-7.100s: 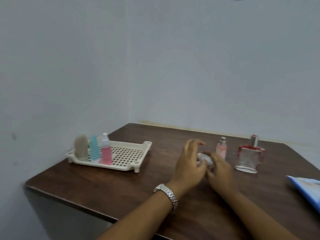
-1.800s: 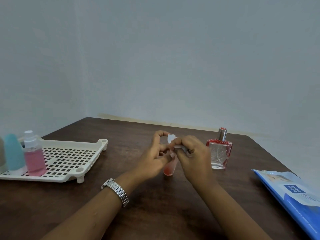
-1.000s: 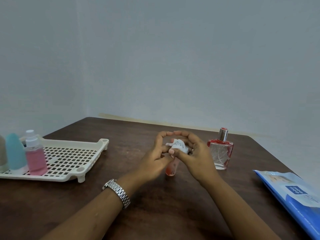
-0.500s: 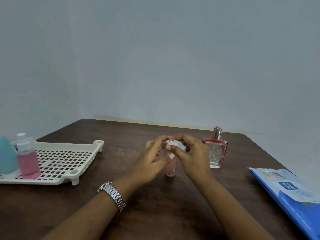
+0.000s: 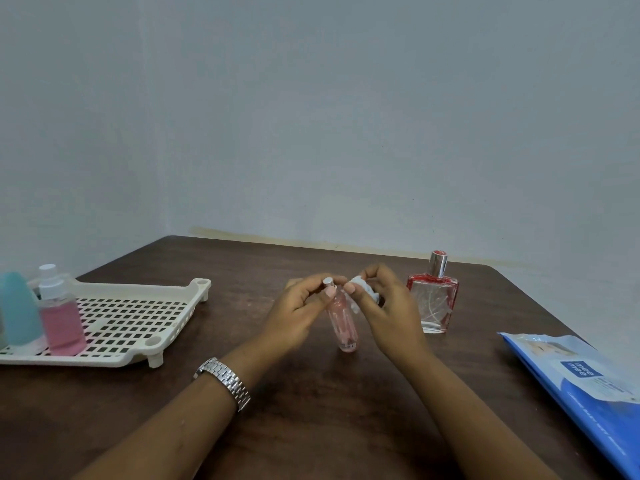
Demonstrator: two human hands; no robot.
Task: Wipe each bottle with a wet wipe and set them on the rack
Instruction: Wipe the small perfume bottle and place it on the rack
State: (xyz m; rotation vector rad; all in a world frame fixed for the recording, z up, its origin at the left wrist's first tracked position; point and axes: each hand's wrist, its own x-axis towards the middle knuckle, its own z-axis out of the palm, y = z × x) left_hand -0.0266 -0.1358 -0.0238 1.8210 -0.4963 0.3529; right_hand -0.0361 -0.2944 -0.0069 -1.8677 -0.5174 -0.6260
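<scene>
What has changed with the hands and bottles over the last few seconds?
The small pink bottle, which first stood free beside the red bottle, was taken up by the left hand, which pinches it near the cap. The right hand has just drawn the wipe off the cap, rightwards. The red bottle, rack and wipes pack stayed put.

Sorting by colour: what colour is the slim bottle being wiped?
The slim bottle is pale pink, shown best in the head view.

The right hand has pulled the crumpled wet wipe off the top of the small pink bottle, baring its silver cap, which the left hand now pinches.
</scene>
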